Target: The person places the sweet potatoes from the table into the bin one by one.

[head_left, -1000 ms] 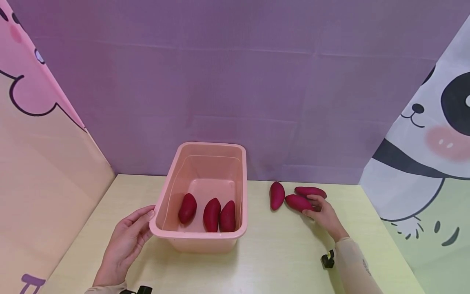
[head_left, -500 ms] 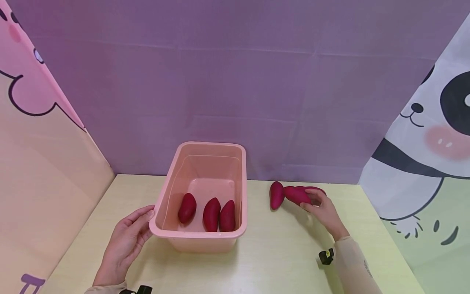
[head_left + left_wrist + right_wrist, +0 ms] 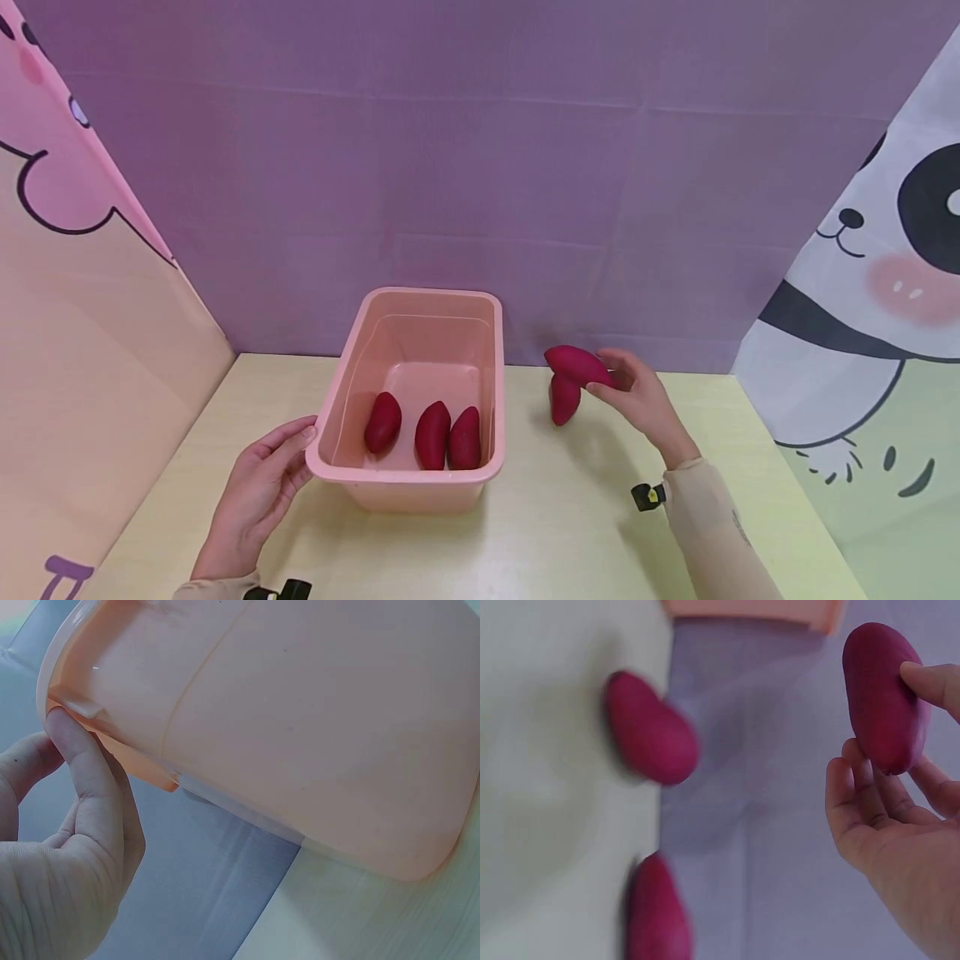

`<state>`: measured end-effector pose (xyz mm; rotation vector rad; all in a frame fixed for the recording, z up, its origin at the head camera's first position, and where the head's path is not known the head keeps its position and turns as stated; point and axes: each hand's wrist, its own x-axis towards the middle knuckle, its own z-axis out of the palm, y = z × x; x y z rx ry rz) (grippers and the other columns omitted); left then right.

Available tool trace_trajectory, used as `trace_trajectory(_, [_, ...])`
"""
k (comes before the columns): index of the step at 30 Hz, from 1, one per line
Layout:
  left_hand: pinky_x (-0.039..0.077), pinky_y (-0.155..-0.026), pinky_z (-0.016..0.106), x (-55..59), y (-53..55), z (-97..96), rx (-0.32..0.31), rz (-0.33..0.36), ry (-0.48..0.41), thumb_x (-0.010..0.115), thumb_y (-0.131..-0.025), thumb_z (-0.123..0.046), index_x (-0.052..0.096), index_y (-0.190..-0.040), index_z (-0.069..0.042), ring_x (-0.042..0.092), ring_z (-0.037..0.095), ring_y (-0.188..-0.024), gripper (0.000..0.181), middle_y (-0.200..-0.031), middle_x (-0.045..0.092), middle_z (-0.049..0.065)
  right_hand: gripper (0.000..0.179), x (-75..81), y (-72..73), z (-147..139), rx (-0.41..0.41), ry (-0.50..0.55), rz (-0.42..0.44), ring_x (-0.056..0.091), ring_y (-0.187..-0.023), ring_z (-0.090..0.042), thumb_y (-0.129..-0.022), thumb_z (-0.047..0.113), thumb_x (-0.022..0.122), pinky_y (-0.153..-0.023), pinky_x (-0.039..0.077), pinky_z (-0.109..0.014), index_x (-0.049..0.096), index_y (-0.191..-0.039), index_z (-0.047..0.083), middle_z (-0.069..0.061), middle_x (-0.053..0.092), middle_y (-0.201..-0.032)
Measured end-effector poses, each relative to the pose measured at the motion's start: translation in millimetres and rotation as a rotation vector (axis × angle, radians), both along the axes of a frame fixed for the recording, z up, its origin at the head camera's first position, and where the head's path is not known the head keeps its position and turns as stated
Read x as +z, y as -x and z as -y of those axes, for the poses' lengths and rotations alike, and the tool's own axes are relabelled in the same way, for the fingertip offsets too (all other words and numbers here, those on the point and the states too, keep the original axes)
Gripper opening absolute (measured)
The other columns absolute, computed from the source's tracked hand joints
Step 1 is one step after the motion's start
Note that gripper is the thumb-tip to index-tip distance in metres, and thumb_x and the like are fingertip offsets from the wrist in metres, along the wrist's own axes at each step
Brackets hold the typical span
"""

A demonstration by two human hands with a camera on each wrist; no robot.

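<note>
My left hand point(image 3: 251, 500) pinches the near left corner of a pink plastic bin's rim point(image 3: 405, 477). In the left wrist view, the thumb and fingers point(image 3: 86, 769) sit at the lip. Inside the bin lie three dark red sweet potatoes point(image 3: 432, 436). Above the table at right, my right hand point(image 3: 637, 400) holds another sweet potato point(image 3: 576, 365) between thumb and fingers, its far end pointing left. Below it, one sweet potato point(image 3: 565, 403) rests on the table, partly covered. The right wrist view shows one more on the table, a sweet potato point(image 3: 658, 915) hidden in the head view.
The pale wooden table point(image 3: 555, 533) meets a purple cloth wall point(image 3: 480, 167) close behind the bin. Printed side panels stand left and right, the right one with a panda point(image 3: 862, 275). Small black wrist cameras point(image 3: 647, 497) sit on both sleeves.
My right hand has lifted a sweet potato off the table and carried it up and to the left, over the one lying there. The left hand and bin have stayed in place.
</note>
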<state>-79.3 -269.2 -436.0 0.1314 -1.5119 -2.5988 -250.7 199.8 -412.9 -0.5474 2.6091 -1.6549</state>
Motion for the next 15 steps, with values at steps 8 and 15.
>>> trace_trajectory(8, [0.059, -0.075, 0.024, 0.3, 1.1, 0.8, -0.012, 0.004, -0.012, 0.055, -0.102, 0.0, 0.077, -0.104, -0.01, 0.07, 0.012, -0.084, 0.025, -0.102, 0.071, 0.005, 0.056, 38.7, 0.3, 38.7, 0.049, -0.047, -0.058, 0.062, -0.105, -0.031, -0.089, 0.016, 0.078, -0.09, 0.054, -0.044, 0.054, -0.138, 0.006, -0.013, 0.061, -0.128])
trace_trajectory(15, [0.059, -0.073, 0.023, 0.5, 0.8, 0.2, -0.006, 0.012, -0.009, 0.055, -0.102, -0.001, 0.077, -0.105, -0.01, 0.069, 0.012, -0.083, 0.023, -0.101, 0.071, 0.005, 0.056, 61.5, 1.8, 75.6, 0.1, -0.092, -0.127, 0.062, -0.102, -0.03, -0.087, 0.016, 0.079, -0.086, 0.055, -0.046, 0.055, -0.137, 0.006, -0.012, 0.062, -0.125])
